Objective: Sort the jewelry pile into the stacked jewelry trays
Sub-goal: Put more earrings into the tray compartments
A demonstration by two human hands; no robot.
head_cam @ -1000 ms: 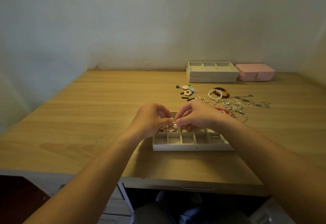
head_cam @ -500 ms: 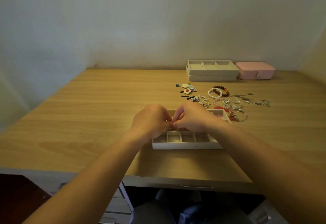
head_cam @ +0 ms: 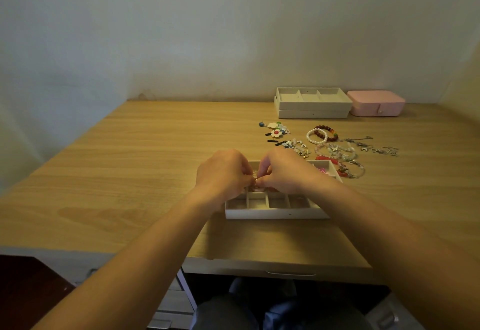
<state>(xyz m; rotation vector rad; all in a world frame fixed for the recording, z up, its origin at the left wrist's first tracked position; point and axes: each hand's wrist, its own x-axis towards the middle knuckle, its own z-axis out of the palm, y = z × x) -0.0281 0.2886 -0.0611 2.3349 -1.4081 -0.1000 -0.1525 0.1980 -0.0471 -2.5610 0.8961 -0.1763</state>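
A white tray [head_cam: 275, 212] with small square compartments lies on the wooden desk in front of me. Over its middle rows my left hand [head_cam: 222, 174] and my right hand [head_cam: 284, 171] meet fingertip to fingertip, both pinching a small piece of jewelry [head_cam: 255, 179] that is too small to identify. The hands hide most of the tray's far half. The jewelry pile [head_cam: 335, 148] spreads behind and to the right of the tray: flower earrings [head_cam: 275, 129], a pearl bracelet, a dark red bead bracelet [head_cam: 324, 132] and several silver chains [head_cam: 374, 148]. Two stacked white trays [head_cam: 313, 102] stand against the wall.
A pink jewelry box [head_cam: 376, 103] stands shut to the right of the stacked trays. The desk's front edge [head_cam: 259, 264] runs just below the tray, with a drawer unit under it at the left. A pink item [head_cam: 322, 171] lies in the tray's right side.
Both hands have sunk lower toward the tray's compartments, staying pinched together on the small piece. The view has shifted slightly.
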